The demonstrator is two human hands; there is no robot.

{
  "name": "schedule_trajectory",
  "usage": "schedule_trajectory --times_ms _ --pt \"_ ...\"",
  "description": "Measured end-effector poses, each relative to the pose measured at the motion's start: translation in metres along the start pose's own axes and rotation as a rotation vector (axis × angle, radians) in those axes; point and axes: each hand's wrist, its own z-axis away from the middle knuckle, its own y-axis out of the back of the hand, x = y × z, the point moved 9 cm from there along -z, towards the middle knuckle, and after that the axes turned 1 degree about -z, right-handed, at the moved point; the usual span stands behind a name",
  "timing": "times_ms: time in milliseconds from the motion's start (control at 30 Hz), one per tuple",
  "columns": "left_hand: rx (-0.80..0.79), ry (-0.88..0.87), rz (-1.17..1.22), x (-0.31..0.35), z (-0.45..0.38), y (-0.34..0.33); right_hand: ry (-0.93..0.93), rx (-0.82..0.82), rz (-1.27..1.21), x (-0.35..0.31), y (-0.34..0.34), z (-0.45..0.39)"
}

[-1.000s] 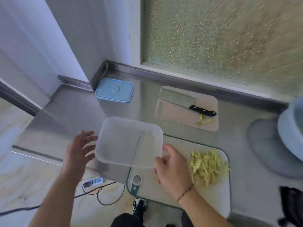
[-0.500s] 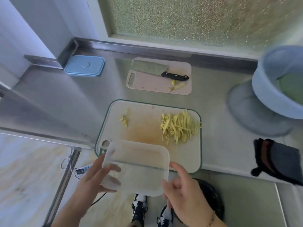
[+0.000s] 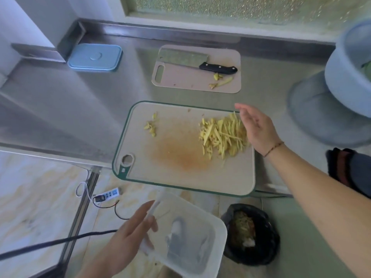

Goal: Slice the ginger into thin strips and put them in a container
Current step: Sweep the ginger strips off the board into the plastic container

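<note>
Head view. Ginger strips [image 3: 222, 135] lie in a loose pile on the right part of the big board [image 3: 180, 177], which overhangs the desk [image 3: 80, 109] edge toward the person. A few scraps [image 3: 151, 126] sit apart at the board's left.

Right hand [image 3: 258, 127]: fingers straight and together, palm facing the pile, its edge touching or just beside the strips on their right. It holds nothing.

Left hand [image 3: 130, 235]: grips the left rim of the container [image 3: 192, 233], fingers curled at the wall. The container hangs below and in front of the board's near edge, over the floor, and holds no ginger.

Behind the board: a smaller board [image 3: 192, 85] with the cleaver [image 3: 192, 60] and some ginger ends; a blue lid [image 3: 95, 57] lies far left.

Judgement: slicing looks done, transfer not yet begun. The strips are light, thin, probably damp, prone to scatter and cling to the board. Better swept as a whole with a flat palm than pinched. The container is light, thin-walled; a rim grip may flex or tilt.
</note>
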Motion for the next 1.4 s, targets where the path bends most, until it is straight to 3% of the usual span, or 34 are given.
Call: schedule_trajectory --times_ms 233,367,633,1167,1300,1400 --pt "0.073 0.025 0.119 -0.024 -0.024 -0.020 0.196 -0.087 0.148 -0.005 -0.026 -0.007" --pt "0.158 -0.044 0.089 -0.023 -0.025 -0.021 0.329 -0.250 0.217 -0.008 -0.049 -0.006" --pt "0.272 -0.163 0.019 -0.017 -0.035 -0.018 0.499 -0.327 0.080 -0.036 -0.059 0.002" --pt "0.264 -0.175 0.054 -0.020 -0.035 -0.020 0.737 -0.521 -0.023 -0.070 -0.115 0.074" --pt "0.284 -0.184 0.068 -0.016 -0.033 -0.021 0.810 -0.488 -0.004 -0.074 -0.116 0.088" --pt "0.294 -0.164 0.070 -0.018 -0.033 -0.020 0.717 -0.310 -0.108 -0.071 -0.080 0.063"
